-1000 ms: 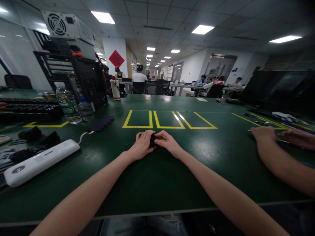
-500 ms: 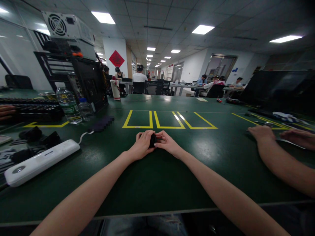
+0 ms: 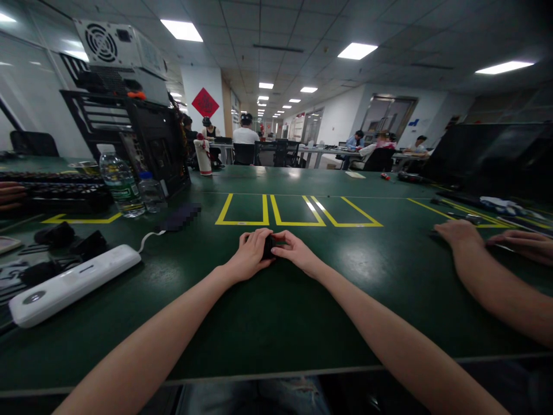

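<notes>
A small black object (image 3: 268, 246) is between my two hands, low over the green table (image 3: 276, 323), just nearer to me than the yellow tape outlines (image 3: 298, 223). My left hand (image 3: 251, 253) wraps its fingers round the left side of it and covers much of it. From the right, my right hand (image 3: 294, 251) pinches the same object with thumb and fingertips. What exactly the object is, I cannot make out.
At the left lie a white power strip (image 3: 75, 285), black adapters (image 3: 88, 245), a water bottle (image 3: 120, 181) and an open computer case (image 3: 159, 144). Another person's hands (image 3: 462, 233) work at the right. A patterned cylinder (image 3: 203, 157) stands at the back.
My right fingers have shifted slightly on the black object. The other person's farther hand at the right has moved a little to the left.
</notes>
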The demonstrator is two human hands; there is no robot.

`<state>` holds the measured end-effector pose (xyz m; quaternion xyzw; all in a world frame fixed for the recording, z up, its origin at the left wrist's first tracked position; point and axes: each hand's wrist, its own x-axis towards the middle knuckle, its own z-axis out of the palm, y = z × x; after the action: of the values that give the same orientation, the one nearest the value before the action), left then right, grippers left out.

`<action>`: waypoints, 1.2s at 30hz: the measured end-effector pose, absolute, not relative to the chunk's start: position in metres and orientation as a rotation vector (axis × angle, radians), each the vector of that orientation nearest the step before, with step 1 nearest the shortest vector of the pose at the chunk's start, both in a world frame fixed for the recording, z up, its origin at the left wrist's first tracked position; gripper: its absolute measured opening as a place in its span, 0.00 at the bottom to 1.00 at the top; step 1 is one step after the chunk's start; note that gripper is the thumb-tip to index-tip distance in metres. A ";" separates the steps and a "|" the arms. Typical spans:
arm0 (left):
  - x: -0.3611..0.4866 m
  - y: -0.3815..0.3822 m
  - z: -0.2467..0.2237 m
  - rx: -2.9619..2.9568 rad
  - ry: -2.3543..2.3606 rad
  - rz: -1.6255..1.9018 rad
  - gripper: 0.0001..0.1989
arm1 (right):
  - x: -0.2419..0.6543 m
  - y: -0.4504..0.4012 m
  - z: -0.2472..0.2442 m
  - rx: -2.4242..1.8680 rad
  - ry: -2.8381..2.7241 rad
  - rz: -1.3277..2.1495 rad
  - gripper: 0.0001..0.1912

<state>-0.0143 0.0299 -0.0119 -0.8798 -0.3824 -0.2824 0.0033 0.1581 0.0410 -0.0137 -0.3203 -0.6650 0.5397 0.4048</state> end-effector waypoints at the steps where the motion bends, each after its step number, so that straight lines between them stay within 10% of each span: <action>1: -0.014 0.030 -0.012 -2.760 -1.200 -0.882 0.28 | 0.159 0.040 -0.012 -0.790 -1.690 1.373 0.19; 36: -0.013 0.029 -0.008 -2.694 -1.204 -0.767 0.29 | 0.158 0.042 -0.015 -0.844 -1.639 1.368 0.18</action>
<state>-0.0130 0.0288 -0.0081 -0.8827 -0.3944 -0.2512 0.0462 0.1576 0.0424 -0.0154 -0.3354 -0.6509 0.5434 0.4106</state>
